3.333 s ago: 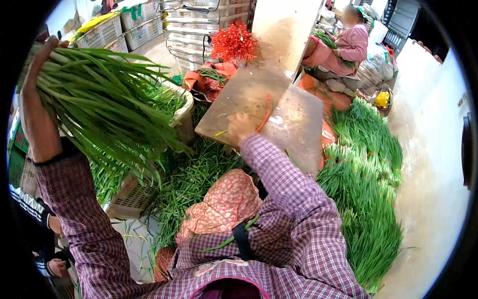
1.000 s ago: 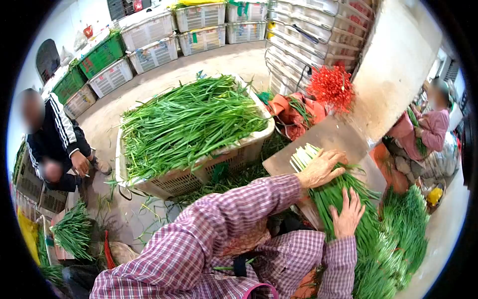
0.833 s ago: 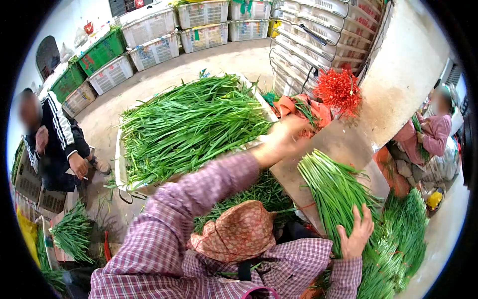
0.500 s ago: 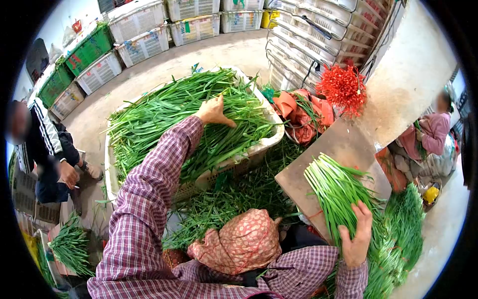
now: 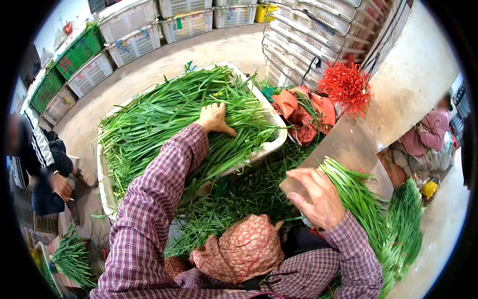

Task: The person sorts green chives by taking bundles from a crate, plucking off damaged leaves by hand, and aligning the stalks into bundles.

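My left hand (image 5: 215, 119) lies on the loose green stalks (image 5: 164, 117) heaped in the white crate (image 5: 271, 145), its thumb apart and its fingertips among the leaves. Over the front left edge of the board (image 5: 343, 142) is my right hand (image 5: 316, 197), thumb and fingers apart with nothing between them. Just beside it, a bunch of green stalks (image 5: 351, 192) rests on the board, pale ends toward the back and leaves toward the right front. My right hand and sleeve hide part of the board.
Red ties (image 5: 344, 88) hang by stacked crates (image 5: 308, 42). Tied bunches (image 5: 406, 224) lie at the right wall. A patterned cloth bundle (image 5: 244, 246) is at my lap. One person (image 5: 42, 159) sits at the left, another (image 5: 430, 132) at the right. More crates (image 5: 186, 27) line the back.
My left hand has stayed on the heap, its fingers now lower in the leaves. My right hand has left the bunch and moved left to the board's edge. The view has shifted slightly.
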### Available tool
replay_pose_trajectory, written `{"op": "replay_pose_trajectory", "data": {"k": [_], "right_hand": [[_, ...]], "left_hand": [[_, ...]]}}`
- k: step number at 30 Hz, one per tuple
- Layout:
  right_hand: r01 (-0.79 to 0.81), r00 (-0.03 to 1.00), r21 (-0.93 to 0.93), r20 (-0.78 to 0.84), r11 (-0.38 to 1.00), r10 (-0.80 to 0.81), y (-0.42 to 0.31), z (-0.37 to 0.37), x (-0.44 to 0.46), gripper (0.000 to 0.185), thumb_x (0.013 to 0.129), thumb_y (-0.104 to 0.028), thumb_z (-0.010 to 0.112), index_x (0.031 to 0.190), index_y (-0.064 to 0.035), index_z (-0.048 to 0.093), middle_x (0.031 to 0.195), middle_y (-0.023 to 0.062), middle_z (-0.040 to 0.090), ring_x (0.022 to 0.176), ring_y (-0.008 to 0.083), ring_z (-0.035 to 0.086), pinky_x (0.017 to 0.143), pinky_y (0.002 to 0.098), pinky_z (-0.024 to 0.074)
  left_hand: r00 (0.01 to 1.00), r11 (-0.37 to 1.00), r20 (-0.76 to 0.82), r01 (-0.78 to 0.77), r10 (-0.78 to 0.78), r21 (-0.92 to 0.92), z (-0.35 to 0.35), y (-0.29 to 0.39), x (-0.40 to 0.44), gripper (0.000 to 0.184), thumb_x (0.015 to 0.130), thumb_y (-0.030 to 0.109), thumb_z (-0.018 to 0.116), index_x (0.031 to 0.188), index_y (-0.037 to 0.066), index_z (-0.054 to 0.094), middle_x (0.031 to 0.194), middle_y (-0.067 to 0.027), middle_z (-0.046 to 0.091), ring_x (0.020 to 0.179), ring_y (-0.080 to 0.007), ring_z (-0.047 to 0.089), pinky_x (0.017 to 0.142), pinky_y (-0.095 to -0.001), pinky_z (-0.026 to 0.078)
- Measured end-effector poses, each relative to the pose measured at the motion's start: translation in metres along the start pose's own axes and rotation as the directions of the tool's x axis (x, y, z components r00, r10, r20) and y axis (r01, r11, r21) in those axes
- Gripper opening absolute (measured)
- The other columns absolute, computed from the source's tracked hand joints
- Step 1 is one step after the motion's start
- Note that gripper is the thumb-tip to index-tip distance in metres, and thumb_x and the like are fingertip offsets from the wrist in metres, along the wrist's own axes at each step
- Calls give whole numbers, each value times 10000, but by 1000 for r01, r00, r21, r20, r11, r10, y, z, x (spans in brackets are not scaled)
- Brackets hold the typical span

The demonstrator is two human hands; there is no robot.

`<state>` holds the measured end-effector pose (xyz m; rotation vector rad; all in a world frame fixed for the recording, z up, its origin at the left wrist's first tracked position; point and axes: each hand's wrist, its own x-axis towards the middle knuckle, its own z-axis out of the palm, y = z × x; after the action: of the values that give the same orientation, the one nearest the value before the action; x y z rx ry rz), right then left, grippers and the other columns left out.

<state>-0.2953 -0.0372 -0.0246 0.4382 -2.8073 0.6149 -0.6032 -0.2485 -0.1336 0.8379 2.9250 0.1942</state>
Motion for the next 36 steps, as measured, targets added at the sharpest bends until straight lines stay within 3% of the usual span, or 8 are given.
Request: {"op": "replay_pose_trajectory", "data": {"k": [5,12,17,25,29,30,33,36], "right_hand": [[-36,999,95,39,995,32,11,17,24,386,821,-220,666,1151,-47,566,1062,134,605,994,322,573,866,408,458],[-246,969,419,101,874,225,46,34,64,528,795,-138,659,1281,-16,493,1174,178,623,1041,259,631,920,378,483],[-277,951,642,80,715,297,77,54,102,825,811,-403,716,1405,24,335,1317,226,510,1176,293,538,974,400,447],[-160,959,814,-7,559,284,73,112,185,1148,756,-622,672,1460,65,81,1483,281,230,1392,348,241,1137,422,227],[-183,913,939,52,292,405,49,130,192,1287,625,-810,614,1503,-76,24,1510,239,190,1402,357,199,1147,493,137],[-115,927,979,44,170,372,47,138,190,1341,579,-838,603,1500,-101,-37,1536,182,36,1419,322,44,1148,507,72],[-141,890,989,146,-43,433,21,137,177,1386,553,-838,623,1490,-162,-141,1548,170,23,1438,306,4,1142,511,85],[174,893,981,-122,-82,433,18,150,172,1185,735,-631,685,1504,-160,-86,1497,129,188,1405,268,155,1142,458,148]], "left_hand": [[991,999,-127,-46,48,19,9,3,-2,844,531,507,800,1122,-27,519,989,-190,604,956,-334,592,850,-431,459],[979,864,-167,20,-120,-503,-6,-23,-4,662,560,346,807,1078,-11,602,931,-169,666,868,-273,640,790,-373,507],[966,336,-136,-55,-220,-940,-70,-29,-61,596,660,52,765,1198,-70,539,949,-100,673,742,-144,638,719,-255,522],[929,486,-330,-215,-165,-847,-86,-40,-104,547,659,162,784,1141,-21,599,994,-60,664,856,-122,595,836,-263,465],[971,438,-221,-162,-87,-884,-72,-44,-96,655,618,143,810,1200,-25,558,1050,-68,656,918,-134,603,912,-266,446],[958,467,-263,-183,-112,-865,-71,-33,-97,695,603,121,815,1219,-34,535,1061,-67,651,929,-147,609,928,-271,447],[911,642,-407,-276,-61,-715,-51,-27,-88,723,586,162,815,1211,-54,521,1061,-132,659,946,-187,635,909,-297,476],[833,840,-547,-237,-82,-488,-37,-12,-88,739,576,218,806,1209,-27,513,1047,-186,633,962,-293,628,883,-371,492]]}}
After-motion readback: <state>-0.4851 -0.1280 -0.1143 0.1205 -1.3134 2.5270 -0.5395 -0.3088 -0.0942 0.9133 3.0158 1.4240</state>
